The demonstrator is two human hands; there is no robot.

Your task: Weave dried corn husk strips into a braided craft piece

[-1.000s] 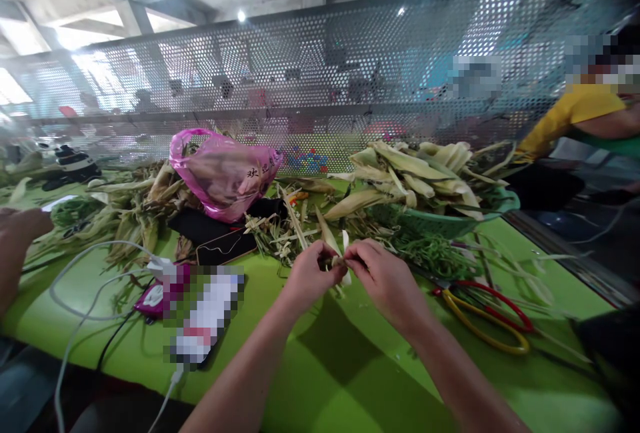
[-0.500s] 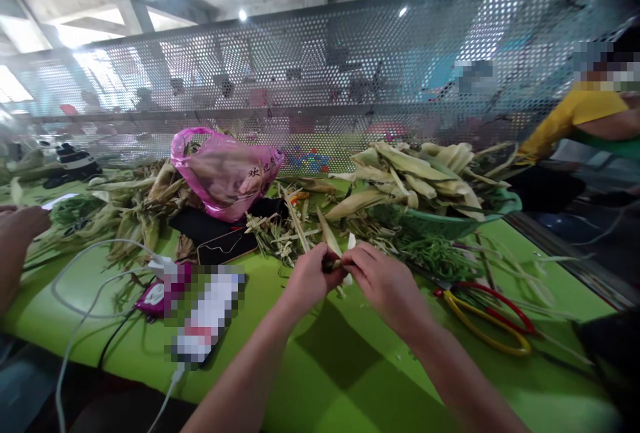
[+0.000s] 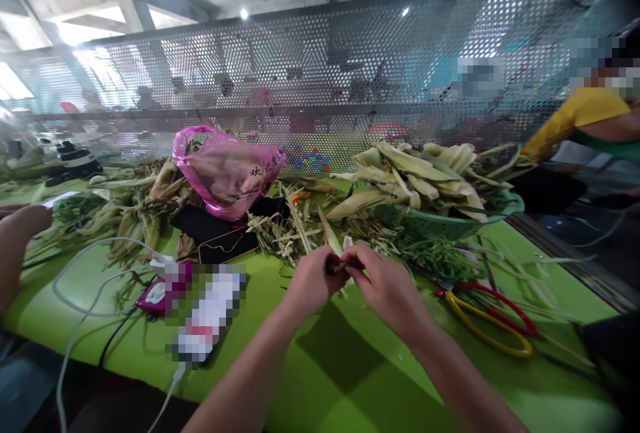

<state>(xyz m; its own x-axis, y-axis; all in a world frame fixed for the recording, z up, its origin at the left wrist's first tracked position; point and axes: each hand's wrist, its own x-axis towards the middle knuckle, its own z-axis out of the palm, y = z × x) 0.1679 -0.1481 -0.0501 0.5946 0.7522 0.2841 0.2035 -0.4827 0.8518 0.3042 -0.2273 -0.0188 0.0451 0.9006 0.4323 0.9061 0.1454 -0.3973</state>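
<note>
My left hand (image 3: 314, 278) and my right hand (image 3: 376, 279) meet over the green table, fingers closed together on a pale piece of corn husk (image 3: 347, 242). Its ends poke out above and below my fingers; the middle is hidden by them. A pointed husk (image 3: 329, 231) rises just behind my left hand. Beyond my hands lies a scatter of short husk scraps (image 3: 280, 236). To the right of my right hand rest scissors with red and yellow handles (image 3: 487, 323), beside a tangle of thin green strips (image 3: 440, 256).
A green basket (image 3: 440, 225) heaped with dry husks stands at back right. A pink plastic bag (image 3: 225, 173) sits at back left. Nearer lie a phone (image 3: 210, 313), a purple power strip (image 3: 163, 296) and white cables. Another person's hand (image 3: 25, 226) reaches in at far left.
My right fingers have shifted slightly at the husk, with their tips more curled and spread a little. The husk's white upper end has moved slightly left and down.
</note>
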